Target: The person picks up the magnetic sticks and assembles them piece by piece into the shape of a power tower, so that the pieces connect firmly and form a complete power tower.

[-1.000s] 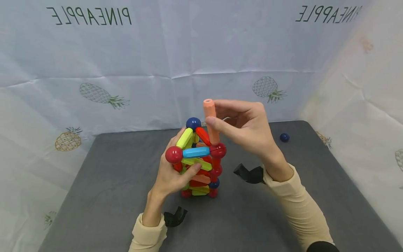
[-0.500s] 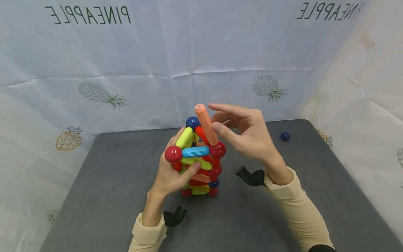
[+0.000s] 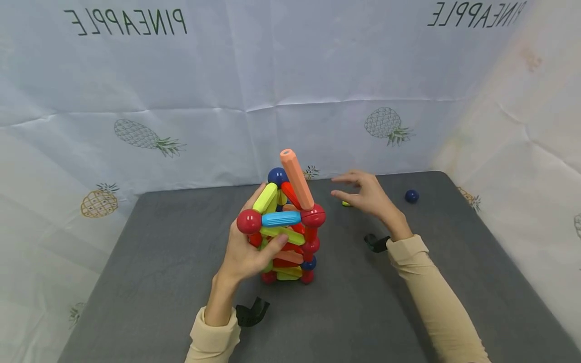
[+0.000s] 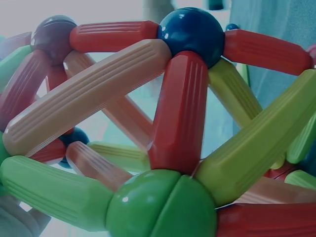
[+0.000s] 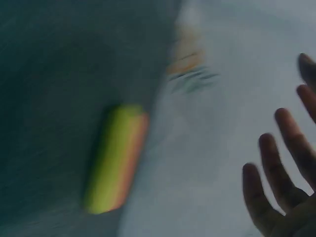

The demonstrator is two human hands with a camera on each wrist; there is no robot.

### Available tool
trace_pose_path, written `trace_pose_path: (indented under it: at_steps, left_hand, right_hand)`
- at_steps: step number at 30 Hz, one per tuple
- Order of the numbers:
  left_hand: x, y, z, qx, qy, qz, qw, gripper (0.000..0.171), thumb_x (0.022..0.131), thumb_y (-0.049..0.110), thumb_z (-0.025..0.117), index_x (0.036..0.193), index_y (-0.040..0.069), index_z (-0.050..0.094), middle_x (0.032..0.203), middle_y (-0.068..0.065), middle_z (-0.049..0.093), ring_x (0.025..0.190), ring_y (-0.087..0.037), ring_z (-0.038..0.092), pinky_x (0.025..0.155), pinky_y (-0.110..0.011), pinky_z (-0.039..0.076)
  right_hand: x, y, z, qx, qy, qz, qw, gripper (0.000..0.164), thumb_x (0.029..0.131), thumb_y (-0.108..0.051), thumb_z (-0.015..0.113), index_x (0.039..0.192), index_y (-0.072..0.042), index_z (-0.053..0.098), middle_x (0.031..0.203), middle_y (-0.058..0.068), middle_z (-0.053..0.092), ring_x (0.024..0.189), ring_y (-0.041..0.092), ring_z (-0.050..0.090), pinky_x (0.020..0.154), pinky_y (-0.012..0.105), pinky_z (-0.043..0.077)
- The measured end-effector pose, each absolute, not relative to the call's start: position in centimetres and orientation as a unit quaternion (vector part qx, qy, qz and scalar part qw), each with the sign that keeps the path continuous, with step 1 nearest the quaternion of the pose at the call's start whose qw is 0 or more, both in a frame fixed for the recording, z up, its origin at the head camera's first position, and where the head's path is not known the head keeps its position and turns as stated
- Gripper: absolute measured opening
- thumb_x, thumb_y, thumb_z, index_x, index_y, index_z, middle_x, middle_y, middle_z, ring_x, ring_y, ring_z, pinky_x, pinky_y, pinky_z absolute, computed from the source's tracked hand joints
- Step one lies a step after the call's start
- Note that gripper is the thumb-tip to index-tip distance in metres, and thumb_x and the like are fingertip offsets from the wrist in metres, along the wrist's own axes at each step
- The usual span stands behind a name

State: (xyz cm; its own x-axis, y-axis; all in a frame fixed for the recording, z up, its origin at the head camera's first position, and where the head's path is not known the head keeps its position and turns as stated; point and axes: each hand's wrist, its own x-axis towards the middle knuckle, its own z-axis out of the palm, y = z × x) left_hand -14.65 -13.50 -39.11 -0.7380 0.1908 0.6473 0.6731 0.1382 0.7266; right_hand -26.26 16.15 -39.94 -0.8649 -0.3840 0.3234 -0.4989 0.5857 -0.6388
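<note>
A tower of magnetic rods and balls (image 3: 281,218) stands on the table, in red, blue, yellow-green and orange. My left hand (image 3: 245,254) grips its upper left side, the thumb across the front. From the red ball (image 3: 313,216) at the top right corner, an orange rod (image 3: 297,179) sticks up, tilted left, untouched by my hands. My right hand (image 3: 365,194) holds nothing, fingers spread, over the table right of the tower. Below its fingertips lies a yellow-green rod (image 3: 346,203), mostly hidden in the head view. The right wrist view shows it blurred, with an orange rod (image 5: 132,165) alongside.
A loose blue ball (image 3: 411,196) lies toward the table's back right. The grey table (image 3: 172,242) ends at a white pineapple-print cloth (image 3: 218,146) hanging behind it. A green ball (image 4: 158,207) and its attached rods fill the left wrist view.
My right hand has let go of the orange rod, which went from upright to leaning left on the red ball. That hand has moved right and down. The left hand keeps its grip.
</note>
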Motion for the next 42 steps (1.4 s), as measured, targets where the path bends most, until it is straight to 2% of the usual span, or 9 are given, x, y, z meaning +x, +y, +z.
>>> trace_pose_path:
  at_steps: [6,13,16,20,23,26,33,39,42]
  left_hand:
    - [-15.1,-14.4,-39.7,-0.317,-0.719,-0.601,0.144,0.087,0.088,0.038,0.079,0.157,0.008,0.035,0.142,-0.02,0.056,0.127,-0.012,0.059,0.102,-0.027,0.055]
    - [-15.6,-15.6,-39.9,-0.334,-0.712,-0.61,0.096,0.084,0.087,0.019,0.079,0.154,-0.002,0.034,0.141,-0.023,0.053,0.128,-0.008,0.055,0.105,-0.027,0.052]
    - [-15.7,-15.6,-40.0,-0.35,-0.706,-0.609,0.094,0.075,0.09,0.017,0.074,0.151,-0.004,0.037,0.137,-0.008,0.058,0.124,-0.005,0.056,0.104,-0.025,0.052]
    - [-15.8,-15.4,-40.5,-0.384,-0.675,-0.623,0.099,0.054,0.095,0.013,0.067,0.146,0.012,0.048,0.125,0.015,0.058,0.113,-0.001,0.057,0.097,-0.023,0.052]
    - [-15.7,-15.2,-40.7,-0.395,-0.636,-0.66,0.071,0.048,0.097,0.009,0.061,0.139,0.031,0.055,0.115,0.021,0.061,0.105,0.001,0.06,0.092,-0.021,0.053]
    - [-15.6,-15.0,-40.5,-0.387,-0.608,-0.692,0.033,0.049,0.095,0.005,0.057,0.131,0.038,0.059,0.105,0.023,0.066,0.096,0.003,0.062,0.088,-0.019,0.053]
    - [-15.9,-14.9,-39.8,-0.395,-0.576,-0.716,0.002,0.059,0.086,-0.008,0.048,0.123,0.034,0.067,0.1,0.023,0.071,0.089,0.003,0.064,0.084,-0.019,0.053]
    - [-16.4,-14.8,-39.8,-0.405,-0.57,-0.715,-0.006,0.07,0.083,-0.01,0.039,0.129,0.034,0.066,0.115,0.021,0.07,0.096,0.002,0.062,0.09,-0.02,0.052]
    - [-16.5,-14.6,-39.9,-0.401,-0.57,-0.717,-0.004,0.069,0.082,-0.01,0.037,0.126,0.035,0.066,0.111,0.021,0.07,0.09,0.002,0.061,0.087,-0.02,0.052]
  right_hand:
    - [-28.2,18.9,-45.9,0.171,-0.952,0.253,-0.005,0.035,0.092,-0.008,0.074,0.125,0.003,0.07,0.124,0.026,0.066,0.115,0.044,0.06,0.1,0.059,0.049]
    - [-28.6,19.3,-46.7,0.114,-0.97,0.213,-0.022,0.035,0.092,-0.005,0.073,0.127,-0.004,0.072,0.122,0.025,0.064,0.117,0.047,0.055,0.1,0.066,0.044]
    - [-28.6,19.6,-46.4,0.102,-0.972,0.204,-0.059,0.029,0.092,-0.009,0.075,0.12,-0.006,0.076,0.126,0.023,0.067,0.118,0.047,0.055,0.102,0.07,0.039]
    - [-28.5,19.8,-45.8,0.134,-0.961,0.222,-0.094,0.03,0.093,-0.013,0.074,0.122,-0.005,0.074,0.129,0.021,0.07,0.12,0.043,0.06,0.104,0.065,0.044]
    - [-28.0,19.4,-44.4,0.185,-0.941,0.276,-0.07,0.032,0.094,-0.011,0.073,0.125,-0.001,0.071,0.125,0.022,0.07,0.112,0.041,0.067,0.097,0.056,0.054]
    - [-27.2,18.6,-41.6,0.234,-0.908,0.345,-0.027,0.034,0.095,-0.009,0.072,0.126,0.002,0.069,0.116,0.023,0.071,0.098,0.034,0.071,0.086,0.046,0.06]
    - [-24.0,15.5,-33.2,0.328,-0.832,0.443,0.059,0.033,0.094,-0.008,0.073,0.127,-0.006,0.071,0.109,0.01,0.072,0.091,0.007,0.065,0.08,0.021,0.057]
    - [-21.5,13.3,-29.0,0.409,-0.753,0.502,0.116,0.037,0.084,0.008,0.077,0.12,-0.002,0.073,0.105,-0.004,0.072,0.089,0.014,0.065,0.081,0.022,0.059]
    - [-20.4,12.4,-27.6,0.425,-0.713,0.545,0.118,0.035,0.084,0.008,0.077,0.118,0.005,0.071,0.106,-0.005,0.072,0.087,0.016,0.066,0.082,0.025,0.06]
